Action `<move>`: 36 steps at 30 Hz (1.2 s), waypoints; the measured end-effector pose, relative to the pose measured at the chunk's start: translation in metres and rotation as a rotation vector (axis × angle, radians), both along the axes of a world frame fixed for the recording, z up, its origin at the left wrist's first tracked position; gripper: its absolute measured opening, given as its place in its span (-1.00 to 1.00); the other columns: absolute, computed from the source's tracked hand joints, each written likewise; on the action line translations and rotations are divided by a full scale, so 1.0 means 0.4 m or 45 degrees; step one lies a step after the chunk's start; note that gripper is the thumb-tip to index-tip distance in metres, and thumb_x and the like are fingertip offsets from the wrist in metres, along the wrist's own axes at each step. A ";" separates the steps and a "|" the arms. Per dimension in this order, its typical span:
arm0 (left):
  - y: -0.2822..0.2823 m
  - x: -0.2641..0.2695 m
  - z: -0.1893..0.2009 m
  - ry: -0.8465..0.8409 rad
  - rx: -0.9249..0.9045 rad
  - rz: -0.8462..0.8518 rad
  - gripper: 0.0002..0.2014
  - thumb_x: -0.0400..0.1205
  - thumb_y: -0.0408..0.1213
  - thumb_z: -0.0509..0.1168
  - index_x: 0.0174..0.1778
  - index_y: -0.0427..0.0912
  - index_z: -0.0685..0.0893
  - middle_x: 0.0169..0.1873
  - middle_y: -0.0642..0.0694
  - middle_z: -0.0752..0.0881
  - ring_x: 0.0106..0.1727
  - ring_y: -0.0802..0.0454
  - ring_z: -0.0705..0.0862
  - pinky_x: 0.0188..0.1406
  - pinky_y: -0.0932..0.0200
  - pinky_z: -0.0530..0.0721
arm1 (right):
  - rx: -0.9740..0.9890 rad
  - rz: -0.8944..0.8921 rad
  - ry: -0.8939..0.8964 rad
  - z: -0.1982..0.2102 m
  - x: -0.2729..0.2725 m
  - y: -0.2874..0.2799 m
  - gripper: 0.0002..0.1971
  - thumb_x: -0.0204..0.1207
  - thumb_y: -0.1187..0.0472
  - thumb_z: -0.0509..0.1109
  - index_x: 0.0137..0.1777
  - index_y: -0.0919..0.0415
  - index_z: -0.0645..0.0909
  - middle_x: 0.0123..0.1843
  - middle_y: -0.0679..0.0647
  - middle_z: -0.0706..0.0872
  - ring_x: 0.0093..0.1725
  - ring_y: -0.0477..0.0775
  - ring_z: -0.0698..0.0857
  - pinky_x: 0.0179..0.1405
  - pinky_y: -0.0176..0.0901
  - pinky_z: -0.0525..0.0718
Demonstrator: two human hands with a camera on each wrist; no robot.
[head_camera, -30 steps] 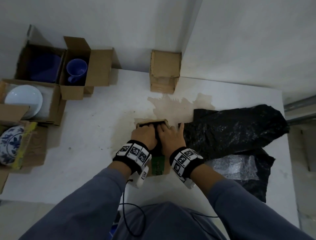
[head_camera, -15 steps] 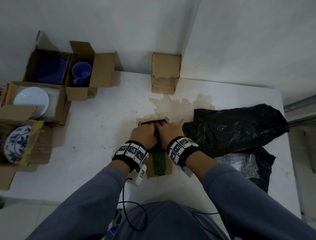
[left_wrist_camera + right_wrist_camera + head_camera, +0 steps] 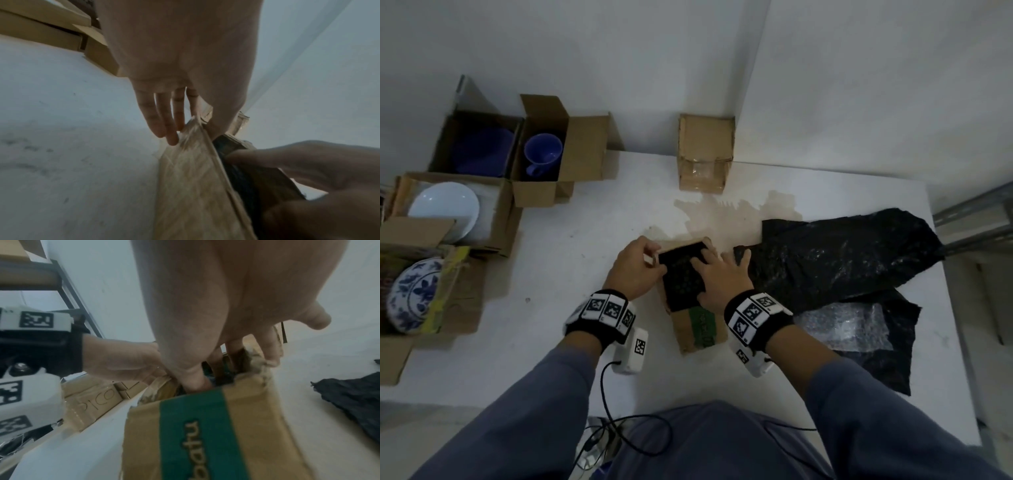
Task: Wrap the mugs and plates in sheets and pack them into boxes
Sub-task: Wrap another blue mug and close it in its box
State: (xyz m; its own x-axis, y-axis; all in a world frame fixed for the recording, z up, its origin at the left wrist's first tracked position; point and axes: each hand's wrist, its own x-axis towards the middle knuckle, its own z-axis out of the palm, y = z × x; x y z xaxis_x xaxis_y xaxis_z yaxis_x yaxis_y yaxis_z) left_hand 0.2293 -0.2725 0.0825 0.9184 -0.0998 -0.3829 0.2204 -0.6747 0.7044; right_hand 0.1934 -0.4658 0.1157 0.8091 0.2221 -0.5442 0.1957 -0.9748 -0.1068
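A small cardboard box [image 3: 700, 330] with a green tape strip stands on the white table [image 3: 571, 260] in front of me. A bundle wrapped in black sheet [image 3: 681, 277] fills its open top. My left hand [image 3: 637, 269] pinches the box's left wall [image 3: 191, 186], fingers [image 3: 162, 120] outside and thumb inside. My right hand [image 3: 722, 277] lies on the bundle with its fingers pressing down into the box [image 3: 205, 434]. What the wrap holds is hidden.
A black plastic sheet [image 3: 842, 260] and bubble wrap [image 3: 842, 325] lie to the right. A closed box [image 3: 705, 150] stands at the back wall. At the left, open boxes hold a blue mug [image 3: 542, 150], a white plate [image 3: 445, 209] and a blue-patterned plate [image 3: 414, 298].
My left hand has slid off the top of the bundle to the box's left wall and grips it. More of the black bundle shows between the hands. The right hand stays pressing.
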 end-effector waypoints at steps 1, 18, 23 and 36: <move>-0.002 -0.009 -0.005 0.016 0.050 0.009 -0.71 0.49 -0.21 0.50 0.06 0.01 0.57 0.00 0.03 0.66 -0.06 -0.01 0.71 0.00 0.05 0.71 | -0.008 0.013 -0.022 -0.003 -0.002 0.005 -0.26 0.54 -0.03 0.36 0.68 -0.03 0.14 0.72 0.07 0.09 0.62 0.35 0.16 0.46 0.72 -0.10; -0.015 -0.051 0.009 0.348 0.363 -0.004 -0.73 0.54 -0.24 0.30 0.12 -0.14 0.45 -0.01 -0.17 0.65 0.01 -0.19 0.66 -0.02 0.03 0.65 | 0.002 0.102 -0.238 0.004 -0.062 0.040 -0.62 0.48 0.07 0.34 0.31 0.00 0.63 0.59 -0.07 0.42 0.68 0.31 0.02 0.38 0.79 -0.24; -0.019 -0.043 0.018 0.292 0.489 -0.143 -0.73 0.62 -0.12 0.26 0.13 -0.19 0.44 0.01 -0.19 0.63 0.05 -0.22 0.66 0.03 0.00 0.64 | -0.021 0.069 -0.279 -0.008 -0.070 0.056 -0.58 0.47 0.05 0.34 0.35 -0.02 0.61 0.59 -0.03 0.37 0.69 0.37 -0.06 0.33 0.82 -0.32; -0.006 -0.043 0.017 0.370 0.353 -0.091 -0.75 0.56 -0.07 0.32 0.00 -0.09 0.45 -0.04 -0.19 0.69 -0.08 -0.22 0.75 0.00 -0.10 0.76 | 0.003 -0.001 -0.365 -0.011 -0.092 0.049 -0.64 0.46 -0.04 0.32 0.22 -0.05 0.71 0.54 -0.06 0.50 0.70 0.29 0.03 0.38 0.77 -0.30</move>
